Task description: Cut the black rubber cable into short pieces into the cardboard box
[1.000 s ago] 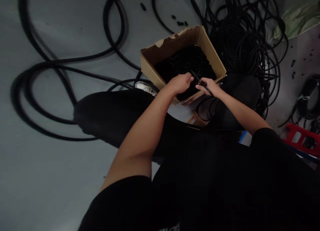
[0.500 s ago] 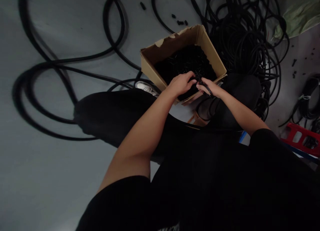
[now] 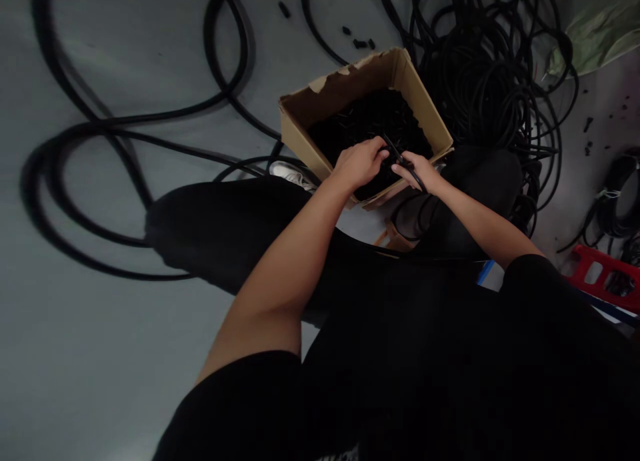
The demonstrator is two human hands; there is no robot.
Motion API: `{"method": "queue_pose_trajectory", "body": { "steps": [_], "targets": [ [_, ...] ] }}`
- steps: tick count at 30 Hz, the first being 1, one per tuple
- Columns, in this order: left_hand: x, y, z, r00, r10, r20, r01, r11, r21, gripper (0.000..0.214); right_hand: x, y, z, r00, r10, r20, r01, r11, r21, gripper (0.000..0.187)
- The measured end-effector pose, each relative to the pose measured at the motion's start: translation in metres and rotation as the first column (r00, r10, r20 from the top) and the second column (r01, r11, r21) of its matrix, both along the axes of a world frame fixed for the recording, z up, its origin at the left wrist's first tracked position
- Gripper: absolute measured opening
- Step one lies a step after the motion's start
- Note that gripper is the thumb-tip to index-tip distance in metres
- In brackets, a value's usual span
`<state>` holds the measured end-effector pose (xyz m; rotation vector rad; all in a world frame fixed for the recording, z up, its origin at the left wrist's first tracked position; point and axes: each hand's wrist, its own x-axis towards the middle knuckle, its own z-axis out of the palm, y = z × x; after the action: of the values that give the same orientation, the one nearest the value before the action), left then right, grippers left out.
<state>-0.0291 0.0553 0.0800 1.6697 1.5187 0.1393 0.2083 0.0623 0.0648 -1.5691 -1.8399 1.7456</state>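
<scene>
My left hand (image 3: 358, 164) is curled closed over the near edge of a cardboard box (image 3: 345, 91), pinching the end of a thin black tube. Close beside it, my right hand (image 3: 417, 170) is closed on black scissors (image 3: 396, 156) whose blades point toward the left fingers. The box is filled with several short black tube pieces (image 3: 373, 121). Both hands hover just above this pile, almost touching each other. My black-trousered legs (image 3: 220, 231) lie below the box.
Thick black hose (image 3: 135, 121) loops across the grey floor at left. A large tangle of thin black tubing (image 3: 493, 81) lies right of the box. Loose black offcuts (image 3: 361, 44) lie behind the box. A red plastic item (image 3: 603, 274) lies at right, a green bag (image 3: 595, 38) at top right.
The hands drew together half a second ago, then eased slightly apart, with the scissor blades showing again. The box and hoses have not moved.
</scene>
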Motion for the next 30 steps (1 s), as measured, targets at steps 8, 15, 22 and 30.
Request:
{"method": "queue_pose_trajectory", "body": {
  "steps": [8, 15, 22, 30],
  "targets": [
    [0.000, -0.001, -0.009, 0.996, -0.059, 0.069, 0.061, 0.998, -0.027, 0.045, -0.001, 0.004, -0.008, 0.998, 0.012, 0.057, -0.014, 1.000, 0.026, 0.048],
    [-0.001, 0.004, -0.017, 0.998, -0.045, 0.054, 0.047, 0.998, -0.035, 0.042, 0.003, 0.007, 0.003, 0.996, 0.020, 0.088, -0.026, 0.997, 0.069, 0.053],
    [-0.002, 0.003, -0.026, 0.996, -0.056, 0.063, 0.059, 0.997, -0.050, 0.037, 0.006, 0.003, 0.005, 0.995, 0.035, 0.089, -0.034, 0.999, -0.008, 0.041],
    [0.000, 0.005, -0.035, 0.994, -0.076, 0.076, 0.080, 0.995, -0.051, 0.039, 0.009, 0.005, -0.010, 0.996, 0.012, 0.086, -0.010, 1.000, -0.015, 0.033]
  ]
}}
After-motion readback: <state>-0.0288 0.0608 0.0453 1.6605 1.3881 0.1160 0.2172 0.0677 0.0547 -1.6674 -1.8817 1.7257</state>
